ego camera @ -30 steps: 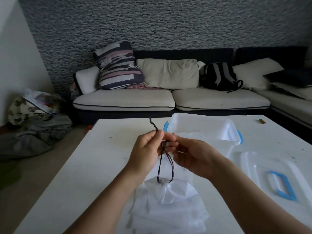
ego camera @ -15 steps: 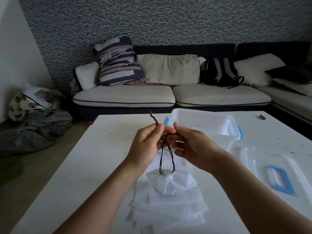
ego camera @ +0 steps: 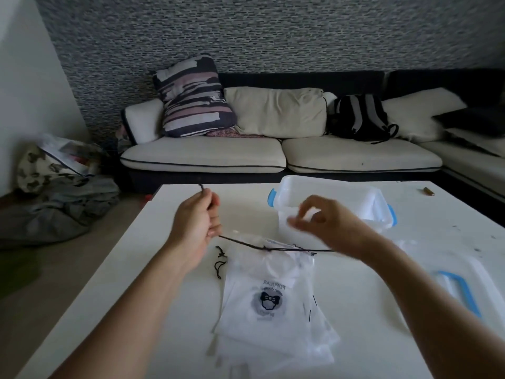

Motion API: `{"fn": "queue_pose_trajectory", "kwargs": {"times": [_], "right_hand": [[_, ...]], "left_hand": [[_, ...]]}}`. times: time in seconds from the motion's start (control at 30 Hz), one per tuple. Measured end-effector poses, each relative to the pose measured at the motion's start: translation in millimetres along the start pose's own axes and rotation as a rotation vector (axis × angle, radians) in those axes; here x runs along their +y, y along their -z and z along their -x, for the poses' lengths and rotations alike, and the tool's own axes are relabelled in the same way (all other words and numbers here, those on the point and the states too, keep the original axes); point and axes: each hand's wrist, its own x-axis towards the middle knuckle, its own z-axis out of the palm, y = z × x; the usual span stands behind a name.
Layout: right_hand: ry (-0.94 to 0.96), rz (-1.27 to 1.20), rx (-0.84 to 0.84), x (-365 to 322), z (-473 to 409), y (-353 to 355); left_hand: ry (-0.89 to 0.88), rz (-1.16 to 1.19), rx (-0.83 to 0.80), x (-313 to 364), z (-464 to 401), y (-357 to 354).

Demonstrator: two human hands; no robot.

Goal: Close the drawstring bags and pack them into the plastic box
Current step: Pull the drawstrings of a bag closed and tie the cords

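While our left hand (ego camera: 195, 225) grips the black drawstring (ego camera: 247, 244) and our blurred right hand (ego camera: 325, 225) seems to pinch its other end, we cinch a bag (ego camera: 269, 294), then need the box (ego camera: 332, 203).

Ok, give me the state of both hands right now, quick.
Left hand: curled round the black drawstring, gripping it.
Right hand: blurred, fingers curled; the cord runs toward it, but a grip cannot be told.

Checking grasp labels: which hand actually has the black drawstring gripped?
The left hand: its fingers curl round the black drawstring, which runs out taut toward the right. The right hand is blurred; its grip cannot be told.
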Motion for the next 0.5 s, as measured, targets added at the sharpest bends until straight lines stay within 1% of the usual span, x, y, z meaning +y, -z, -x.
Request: {"fn": "queue_pose_trajectory", "kwargs": {"times": [0.03,0.07,0.1,0.17,0.27,0.33,0.4,0.5], "right_hand": [[0.071,0.234,-0.080,-0.2,1.4,-7.4],[0.104,0.401,-0.156,1.0,2.1,-12.6],[0.115,0.475,-0.214,2.9,1.9,-16.9],[0.109,0.444,-0.255,5.4,0.8,-18.6],[0.099,0.259,-0.223,3.5,-0.5,-11.0],[0.092,0.163,-0.190,0.8,0.5,-5.9],[0.074,0.086,-0.177,-0.3,1.4,-3.4],[0.094,0.131,-0.209,4.0,0.3,-1.7]], "left_hand": [[-0.028,-0.026,-0.023,-0.6,3.0,-4.4],[-0.045,-0.044,-0.033,-0.5,4.4,-7.0],[-0.056,-0.076,-0.035,-0.5,4.0,-6.4],[-0.091,-0.230,-0.011,-0.8,2.6,-3.3],[-0.165,-0.638,-0.058,-5.5,6.8,2.7],[-0.275,-0.893,-0.129,-11.4,11.4,6.4],[-0.350,-1.091,-0.251,-13.5,17.2,5.6],[-0.293,-1.240,-0.394,-18.5,13.8,8.9]]}}
